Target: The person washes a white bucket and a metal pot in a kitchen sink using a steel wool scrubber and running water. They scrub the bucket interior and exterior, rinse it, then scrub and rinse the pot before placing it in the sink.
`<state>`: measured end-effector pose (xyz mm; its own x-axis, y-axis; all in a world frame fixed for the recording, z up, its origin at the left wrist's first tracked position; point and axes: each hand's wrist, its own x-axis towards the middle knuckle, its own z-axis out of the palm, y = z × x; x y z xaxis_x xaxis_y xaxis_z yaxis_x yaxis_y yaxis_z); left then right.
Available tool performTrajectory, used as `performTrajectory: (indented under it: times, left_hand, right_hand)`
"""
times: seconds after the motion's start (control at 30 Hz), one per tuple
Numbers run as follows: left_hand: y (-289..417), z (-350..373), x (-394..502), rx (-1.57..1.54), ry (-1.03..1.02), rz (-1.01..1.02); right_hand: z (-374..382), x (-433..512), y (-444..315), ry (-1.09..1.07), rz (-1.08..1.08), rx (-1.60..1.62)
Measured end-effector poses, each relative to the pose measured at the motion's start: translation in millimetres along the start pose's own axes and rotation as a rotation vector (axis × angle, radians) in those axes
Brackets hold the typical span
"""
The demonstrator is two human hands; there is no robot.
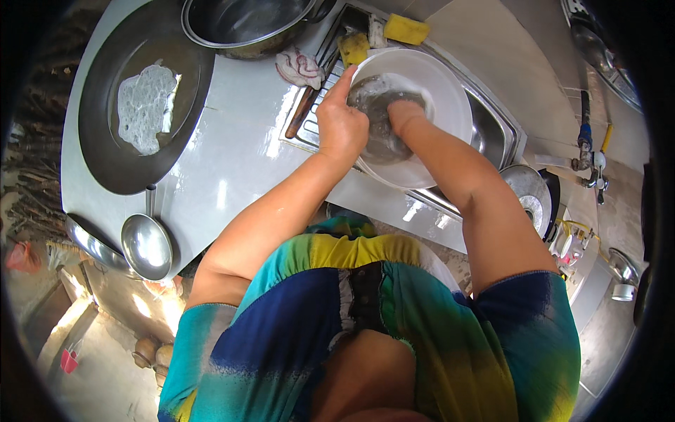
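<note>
A large whitish plastic basin [451, 111] with cloudy, foamy water stands over the steel sink [488, 124]. My left hand [343, 124] is at the basin's left rim, its index finger stretched along the edge; whether it grips the rim is unclear. My right hand [405, 111] is dipped into the water, its fingers hidden below the surface. A wooden-handled tool [303, 113] lies on the ribbed drainboard left of the basin. Beyond the rim are a worn yellow sponge [353, 48] and a second yellow sponge [406, 29]. A crumpled cloth [298, 67] lies near the drainboard's left edge.
On the counter at left stand a wide dark pan [192, 124] holding sudsy water, a deep metal pot [248, 45] and a steel ladle [147, 247]. A round metal lid [527, 184] lies right of the sink. A tap with pipes [598, 161] is on the right wall.
</note>
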<state>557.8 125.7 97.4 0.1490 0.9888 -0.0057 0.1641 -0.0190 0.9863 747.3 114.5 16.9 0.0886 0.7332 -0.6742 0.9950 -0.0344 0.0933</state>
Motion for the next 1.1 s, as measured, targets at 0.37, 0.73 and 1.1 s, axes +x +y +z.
performTrajectory:
  times: [0.37, 0.73, 1.1]
  left_hand:
    - [-1, 8, 0, 0.011, 0.074, 0.013]
    - [7, 8, -7, -0.015, 0.141, 0.084]
    - [1, 14, -4, -0.008, 0.153, 0.053]
  right_hand:
    - [25, 12, -69, 0.274, -0.260, 0.644]
    - [7, 15, 2, 0.011, 0.007, -0.026]
    - [-20, -48, -58, 0.211, -0.631, 0.344]
